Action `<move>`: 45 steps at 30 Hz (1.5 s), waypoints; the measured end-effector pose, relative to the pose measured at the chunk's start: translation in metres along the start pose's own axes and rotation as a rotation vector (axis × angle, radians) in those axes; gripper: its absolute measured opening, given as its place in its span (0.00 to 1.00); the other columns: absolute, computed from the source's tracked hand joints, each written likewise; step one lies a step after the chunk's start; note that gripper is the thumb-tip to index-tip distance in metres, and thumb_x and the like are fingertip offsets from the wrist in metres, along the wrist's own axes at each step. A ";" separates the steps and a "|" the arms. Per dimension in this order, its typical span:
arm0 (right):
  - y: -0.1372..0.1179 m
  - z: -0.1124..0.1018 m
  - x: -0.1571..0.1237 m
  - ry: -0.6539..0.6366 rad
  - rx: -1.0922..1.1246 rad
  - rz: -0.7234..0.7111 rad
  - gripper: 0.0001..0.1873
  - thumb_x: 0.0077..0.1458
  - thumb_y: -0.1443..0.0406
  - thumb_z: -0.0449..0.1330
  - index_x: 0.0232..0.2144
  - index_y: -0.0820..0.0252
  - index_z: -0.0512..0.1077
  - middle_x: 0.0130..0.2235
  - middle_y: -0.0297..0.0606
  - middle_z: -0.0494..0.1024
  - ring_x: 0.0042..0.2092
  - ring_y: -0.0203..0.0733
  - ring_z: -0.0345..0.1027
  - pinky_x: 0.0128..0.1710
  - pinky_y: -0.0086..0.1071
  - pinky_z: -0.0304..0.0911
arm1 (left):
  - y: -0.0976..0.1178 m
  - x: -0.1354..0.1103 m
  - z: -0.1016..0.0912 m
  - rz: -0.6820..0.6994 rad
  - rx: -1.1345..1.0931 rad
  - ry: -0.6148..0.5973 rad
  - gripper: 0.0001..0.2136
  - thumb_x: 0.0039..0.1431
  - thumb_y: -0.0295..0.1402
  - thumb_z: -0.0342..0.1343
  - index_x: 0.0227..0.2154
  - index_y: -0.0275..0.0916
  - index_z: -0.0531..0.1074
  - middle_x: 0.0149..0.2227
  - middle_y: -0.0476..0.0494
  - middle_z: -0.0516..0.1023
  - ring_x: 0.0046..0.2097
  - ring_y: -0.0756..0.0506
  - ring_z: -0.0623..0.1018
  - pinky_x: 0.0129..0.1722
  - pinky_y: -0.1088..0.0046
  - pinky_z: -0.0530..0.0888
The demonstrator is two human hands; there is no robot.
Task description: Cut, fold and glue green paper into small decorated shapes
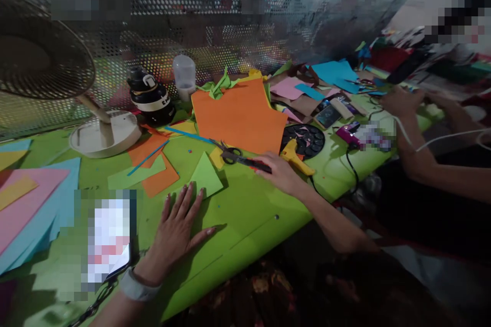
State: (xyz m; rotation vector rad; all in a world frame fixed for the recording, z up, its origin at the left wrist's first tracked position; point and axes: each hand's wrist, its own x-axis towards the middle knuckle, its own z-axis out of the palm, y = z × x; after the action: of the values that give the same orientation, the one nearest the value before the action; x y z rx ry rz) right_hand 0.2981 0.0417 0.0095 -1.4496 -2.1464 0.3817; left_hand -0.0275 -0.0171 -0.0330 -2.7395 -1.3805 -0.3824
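Note:
My left hand (178,222) lies flat on the green tabletop, fingers spread, its fingertips at the edge of a light-green paper piece (205,176). It wears a pale wristband. Farther right, my right hand (278,171) closes on a slim black-and-red tool (261,165) whose exact kind I cannot make out. Just beyond the tool's tip is a pair of black scissors (232,155), beside a small yellow paper piece (217,158). A large orange sheet (240,115) spreads behind them. A yellow glue gun (295,157) rests close to my right hand.
At left stand a fan (103,133), a black bottle (151,97) and a clear cup (184,76). A phone (111,240) and coloured papers (42,204) lie nearer. A round black tray (312,139) and a magenta glue gun (348,134) sit right. Another person's hands (402,99) work beyond.

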 end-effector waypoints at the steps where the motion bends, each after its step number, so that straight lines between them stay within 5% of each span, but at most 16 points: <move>1: 0.001 0.005 0.002 -0.063 -0.011 -0.022 0.14 0.56 0.69 0.57 0.47 0.58 0.69 0.44 0.43 0.72 0.48 0.47 0.66 0.49 0.42 0.62 | 0.000 0.000 0.000 0.002 0.002 -0.003 0.44 0.53 0.58 0.50 0.67 0.43 0.41 0.69 0.39 0.43 0.67 0.34 0.49 0.65 0.51 0.38; 11: 0.000 0.014 0.004 -0.304 0.010 -0.182 0.16 0.60 0.68 0.56 0.51 0.57 0.69 0.44 0.42 0.71 0.47 0.44 0.65 0.47 0.40 0.64 | 0.002 0.000 -0.002 -0.003 0.022 -0.046 0.41 0.55 0.56 0.48 0.66 0.42 0.42 0.68 0.38 0.44 0.67 0.36 0.49 0.65 0.55 0.39; 21: 0.005 0.011 0.010 -0.398 0.006 -0.319 0.16 0.62 0.66 0.53 0.52 0.58 0.68 0.47 0.43 0.72 0.50 0.44 0.63 0.50 0.41 0.62 | 0.003 0.001 -0.005 0.023 0.054 -0.081 0.39 0.58 0.55 0.46 0.66 0.41 0.44 0.68 0.36 0.46 0.67 0.37 0.51 0.64 0.56 0.46; 45: 0.005 0.021 0.002 -0.287 -0.120 -0.390 0.16 0.62 0.67 0.53 0.51 0.59 0.71 0.44 0.45 0.72 0.46 0.45 0.64 0.46 0.41 0.65 | 0.005 0.002 -0.009 -0.001 0.047 -0.130 0.40 0.57 0.56 0.46 0.66 0.42 0.43 0.68 0.37 0.44 0.67 0.35 0.51 0.63 0.53 0.49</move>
State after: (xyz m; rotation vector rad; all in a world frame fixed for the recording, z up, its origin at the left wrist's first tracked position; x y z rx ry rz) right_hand 0.2896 0.0466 -0.0104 -1.0467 -2.6547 0.3348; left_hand -0.0240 -0.0196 -0.0232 -2.7696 -1.3999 -0.1718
